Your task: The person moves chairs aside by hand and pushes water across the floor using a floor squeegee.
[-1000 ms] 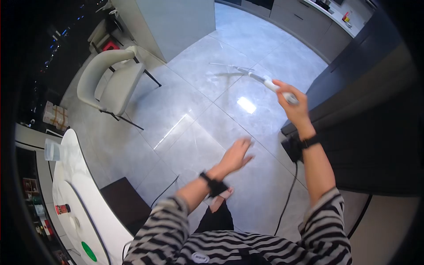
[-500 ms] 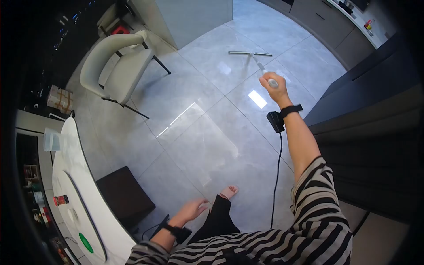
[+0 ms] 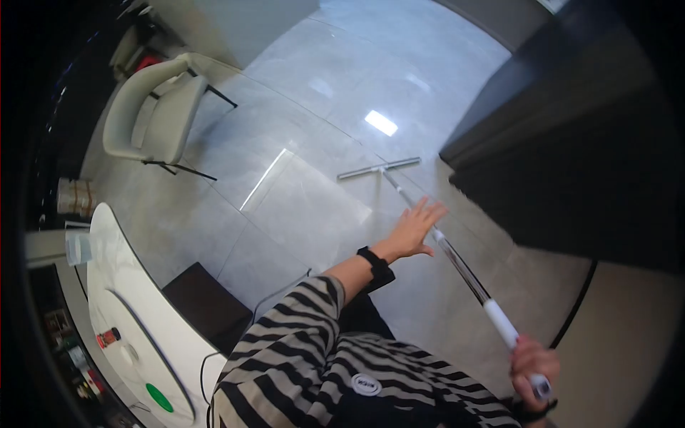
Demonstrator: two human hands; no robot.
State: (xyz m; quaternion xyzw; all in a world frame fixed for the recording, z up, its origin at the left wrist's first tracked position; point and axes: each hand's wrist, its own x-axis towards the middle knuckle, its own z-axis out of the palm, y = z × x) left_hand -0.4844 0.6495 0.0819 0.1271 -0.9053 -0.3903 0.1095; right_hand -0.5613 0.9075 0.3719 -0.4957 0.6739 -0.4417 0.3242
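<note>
A floor squeegee (image 3: pixel 467 274) with a silver pole and white grip runs diagonally from the lower right to the mid floor. Its wide blade (image 3: pixel 360 172) rests on the grey tiles. My right hand (image 3: pixel 534 362) is wrapped round the white grip near its end, at the lower right. Fingers spread, my left hand (image 3: pixel 412 232) is at the pole's upper part, close beside it; whether it touches the pole I cannot tell. A black wrist strap (image 3: pixel 377 267) is on my left wrist.
A pale chair (image 3: pixel 171 118) stands at upper left. On the left are a white table (image 3: pixel 107 235) and a dark brown stool or box (image 3: pixel 207 303). A large dark cabinet-like block (image 3: pixel 564 143) fills the right. The tiled floor (image 3: pixel 300 121) reflects light.
The squeegee's blade has come back towards me, and my right hand has drawn its grip to the lower right. My left hand has risen from beside my leg to the pole.
</note>
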